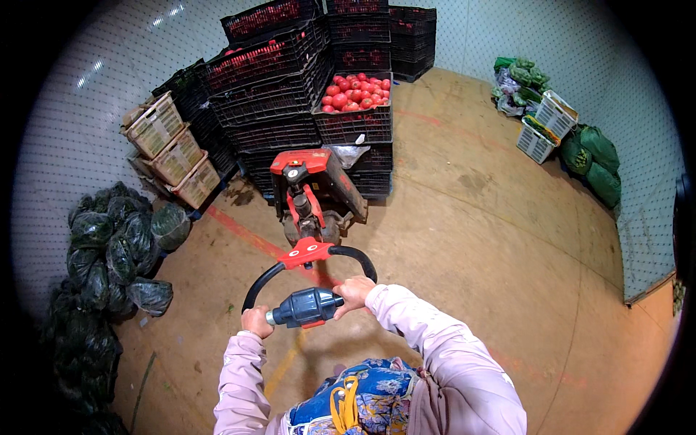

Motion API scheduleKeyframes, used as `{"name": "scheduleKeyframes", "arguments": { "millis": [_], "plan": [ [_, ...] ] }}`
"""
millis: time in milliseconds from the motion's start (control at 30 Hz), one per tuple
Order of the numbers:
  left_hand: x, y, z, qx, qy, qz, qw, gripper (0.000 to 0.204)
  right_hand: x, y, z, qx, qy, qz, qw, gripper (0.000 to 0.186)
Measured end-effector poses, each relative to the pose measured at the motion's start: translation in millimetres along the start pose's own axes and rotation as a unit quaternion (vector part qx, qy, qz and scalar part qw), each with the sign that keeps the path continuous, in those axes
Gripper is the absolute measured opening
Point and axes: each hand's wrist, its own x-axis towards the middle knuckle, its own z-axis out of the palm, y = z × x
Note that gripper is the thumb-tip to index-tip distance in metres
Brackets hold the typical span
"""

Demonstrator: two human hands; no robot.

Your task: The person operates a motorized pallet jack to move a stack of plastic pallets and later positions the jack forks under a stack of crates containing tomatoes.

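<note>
Blue patterned apron (380, 388) nearest; left grip (257, 321), right grip (353, 295) both clasped round pallet-truck handle (304, 307).

The walls (65, 159) are pale grey-white and carry a regular pattern of small dark marks; on the left one, bright streaks of light (88, 75) are reflected. The brown floor (471, 250) shows dark stains (473, 181), thin seams (578, 304), a worn red line (239, 230) and a yellow line (286, 362).
</note>
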Motion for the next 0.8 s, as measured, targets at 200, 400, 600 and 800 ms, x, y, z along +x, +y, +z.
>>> {"name": "scheduleKeyframes", "arguments": {
  "millis": [200,400,600,800],
  "plan": [
    [-28.9,-1.5,-6.9,0.007,-0.012,-0.001,1.0,0.014,-18.0,-27.5,7.7,-0.006,0.009,0.011,1.0,0.063],
    [-61.0,-6.3,-0.6,0.0,0.023,0.008,1.0,0.015,-31.0,-45.0,28.7,-0.005,0.024,0.0,1.0,0.064],
    [-91.7,1.6,-5.3,-0.025,0.039,0.01,0.999,0.016,-51.3,-66.2,29.9,-0.008,-0.001,0.006,1.0,0.065],
    [-114.6,11.5,-1.7,-0.007,0.036,0.013,0.999,0.014,-74.5,-81.4,37.1,-0.018,-0.013,0.032,0.999,0.064]
  ]
}}
